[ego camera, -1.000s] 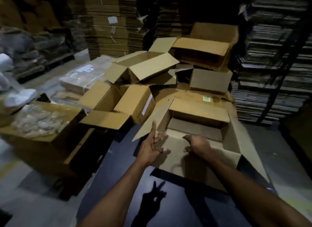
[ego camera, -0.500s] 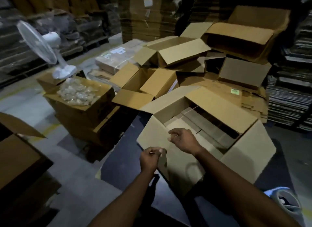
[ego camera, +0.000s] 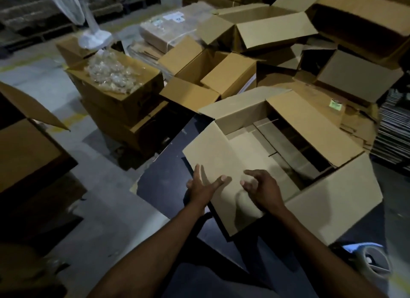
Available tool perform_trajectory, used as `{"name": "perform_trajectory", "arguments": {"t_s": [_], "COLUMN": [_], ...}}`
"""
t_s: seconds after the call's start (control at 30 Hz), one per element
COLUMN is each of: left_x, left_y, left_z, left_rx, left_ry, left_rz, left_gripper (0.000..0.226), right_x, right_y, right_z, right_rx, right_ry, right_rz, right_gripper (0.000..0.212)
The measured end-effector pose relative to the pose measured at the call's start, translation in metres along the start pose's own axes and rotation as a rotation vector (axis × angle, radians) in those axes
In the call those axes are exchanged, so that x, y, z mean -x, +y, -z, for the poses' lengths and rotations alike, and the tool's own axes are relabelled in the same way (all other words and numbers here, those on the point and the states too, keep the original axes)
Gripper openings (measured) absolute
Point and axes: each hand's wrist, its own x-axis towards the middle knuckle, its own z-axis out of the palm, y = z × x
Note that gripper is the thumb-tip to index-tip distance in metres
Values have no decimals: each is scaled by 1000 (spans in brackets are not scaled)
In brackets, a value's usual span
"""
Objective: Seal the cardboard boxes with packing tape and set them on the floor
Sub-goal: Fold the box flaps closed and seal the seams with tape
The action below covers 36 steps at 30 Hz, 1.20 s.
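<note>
At centre frame, my left hand (ego camera: pixel 203 188) lies flat, fingers spread, on the box's (ego camera: pixel 332 200) near flap (ego camera: pixel 224 164); my right hand (ego camera: pixel 265 191) hovers loosely curled, holding nothing. I should press this flap level before folding the others. Tape roll (ego camera: pixel 370 261) waits lower right.

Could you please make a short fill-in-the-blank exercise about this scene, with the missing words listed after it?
1. The top flaps of the cardboard box nearest the person are ____.
2. The left hand lies with straight fingers on the near ____ of that box.
3. The right hand hovers with curled fingers and holds ____.
4. The white fan stands on a ____ at the back left.

Missing words: open; flap; nothing; box
</note>
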Motion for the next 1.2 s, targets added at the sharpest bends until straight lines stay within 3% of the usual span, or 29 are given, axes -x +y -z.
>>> {"name": "perform_trajectory", "arguments": {"t_s": [0.13,0.27,0.37,0.47,0.63,0.8,0.9,1.0,1.1,1.2], "left_x": [-13,-46,-78,-59,-68,-79,-65,-27,13,40], "left_y": [15,26,1,23,34,-2,16,54,89,125], "left_z": [7,24,45,70,91,94,98,96,96,89], "left_rx": [107,-49,102,147,53,230,267,269,163,-110], "left_ry": [10,48,55,58,16,8,18,58,225,242], "left_rz": [31,49,159,181,153,297,339,255,65,-94], "left_gripper": [133,159,146,139,152,119,98,92,62,99], "right_x": [-12,-22,-25,-29,-30,-29,-28,-23,-20,-13], "right_y": [-25,-53,-67,-79,-90,-97,-89,-71,-53,-35], "right_z": [-26,-50,-67,-77,-89,-94,-82,-57,-29,1], "right_rx": [-121,-181,-244,-306,-508,-551,-541,-497,-451,-360], "right_ry": [1,-16,33,79,156,102,27,-10,-2,25], "right_rz": [21,33,-17,-68,-99,-80,-61,-23,20,109], "right_gripper": [27,42,46,43,38,34,34,31,33,34]}}
